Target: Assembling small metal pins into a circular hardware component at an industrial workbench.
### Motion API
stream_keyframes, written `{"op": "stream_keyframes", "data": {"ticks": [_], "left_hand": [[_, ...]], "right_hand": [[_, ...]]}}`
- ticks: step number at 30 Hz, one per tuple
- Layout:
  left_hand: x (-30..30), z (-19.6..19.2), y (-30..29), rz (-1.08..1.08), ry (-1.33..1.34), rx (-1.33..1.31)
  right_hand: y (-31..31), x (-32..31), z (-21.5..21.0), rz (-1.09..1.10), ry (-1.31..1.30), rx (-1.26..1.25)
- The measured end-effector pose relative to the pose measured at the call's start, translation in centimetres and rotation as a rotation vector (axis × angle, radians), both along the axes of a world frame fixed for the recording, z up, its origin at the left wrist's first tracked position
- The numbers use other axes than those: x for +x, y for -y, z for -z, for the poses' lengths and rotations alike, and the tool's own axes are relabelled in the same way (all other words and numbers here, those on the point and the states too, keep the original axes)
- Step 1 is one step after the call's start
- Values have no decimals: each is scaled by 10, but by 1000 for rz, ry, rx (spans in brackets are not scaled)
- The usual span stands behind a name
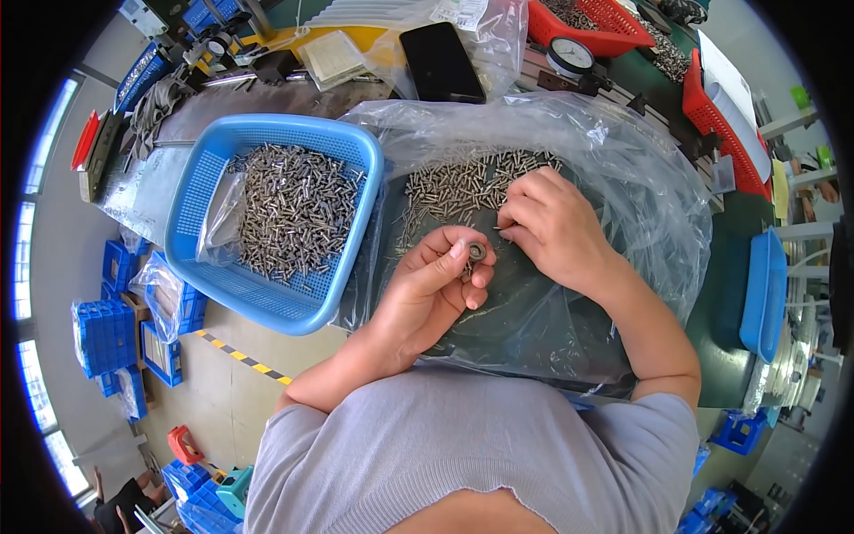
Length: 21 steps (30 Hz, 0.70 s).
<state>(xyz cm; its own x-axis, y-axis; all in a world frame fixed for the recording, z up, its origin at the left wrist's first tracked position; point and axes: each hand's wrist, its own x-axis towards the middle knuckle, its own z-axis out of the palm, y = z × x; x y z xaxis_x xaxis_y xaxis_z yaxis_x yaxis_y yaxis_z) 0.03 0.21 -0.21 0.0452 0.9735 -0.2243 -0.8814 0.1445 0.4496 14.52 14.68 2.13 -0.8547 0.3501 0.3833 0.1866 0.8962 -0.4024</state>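
Closest was a grey shirt (445,436). Leftmost, a blue basket (191,209) held metal pins (298,209). Next, the left hand (425,283) gripped a small metal ring (478,253) in bent fingers (442,237) over a plastic sheet (645,169), beside a loose pile (471,182) of pins. Beyond, the right hand (562,227) was pinched nearly closed, apparently on a pin (499,229); a slack pinch could have lost it there.

1. Right of the blue basket (294,320), our left hand (431,283) held a round metal part (478,251).
2. Farther right of the blue basket, our right hand (559,230) was beside loose metal pins (454,187).
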Motion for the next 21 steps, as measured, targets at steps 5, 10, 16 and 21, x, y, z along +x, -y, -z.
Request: {"op": "stream_keyframes", "data": {"ticks": [5,10,16,21], "left_hand": [[0,3,1,7,7,7],[0,-1,2,26,-12,-37],[2,-2,1,39,-32,-28],[2,-5,1,48,-45,-44]], "right_hand": [[2,5,-12,-19,-50,-276],[15,4,-24,-69,-14,-830],[18,2,-16,-98,-38,-874],[19,2,-16,-101,-39,-808]]}}
